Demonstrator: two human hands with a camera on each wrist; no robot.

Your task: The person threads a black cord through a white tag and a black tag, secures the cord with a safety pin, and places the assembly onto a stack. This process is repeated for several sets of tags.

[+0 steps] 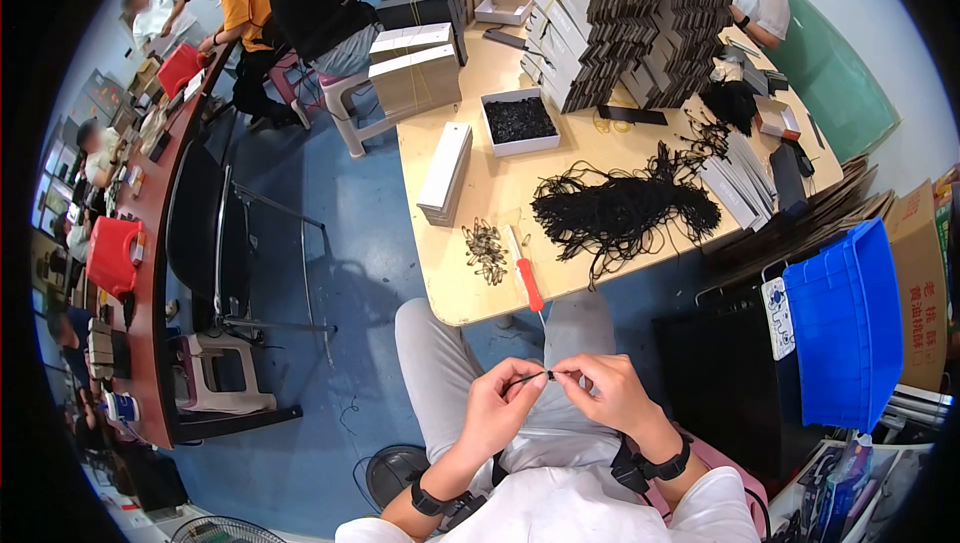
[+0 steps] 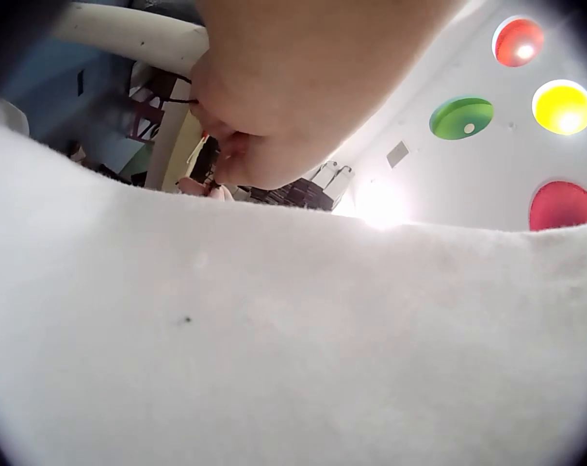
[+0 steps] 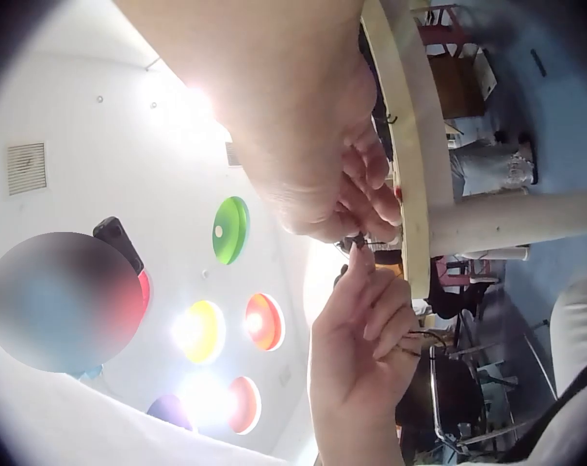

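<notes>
Close over the lap, my left hand (image 1: 500, 405) and right hand (image 1: 605, 393) meet fingertip to fingertip. A thin black cord (image 1: 523, 379) is pinched between the left thumb and forefinger. At its end, a small black piece (image 1: 549, 375) sits between both hands' fingertips, with the right thumb and forefinger pinching it. The right wrist view shows the same black piece (image 3: 358, 240) at the meeting fingertips, partly hidden by them. In the left wrist view, white cloth fills most of the picture, and the left hand (image 2: 264, 107) hides its own fingertips.
On the table (image 1: 440, 278) lie a black cord bundle (image 1: 625, 208), a pile of small metal pins (image 1: 485, 253) and a red-handled tool (image 1: 528, 283) jutting over the edge. A white box (image 1: 520, 146) holds small black pieces. Stacked grey cards (image 1: 570, 43) stand behind; a blue bin (image 1: 845, 323) is at right.
</notes>
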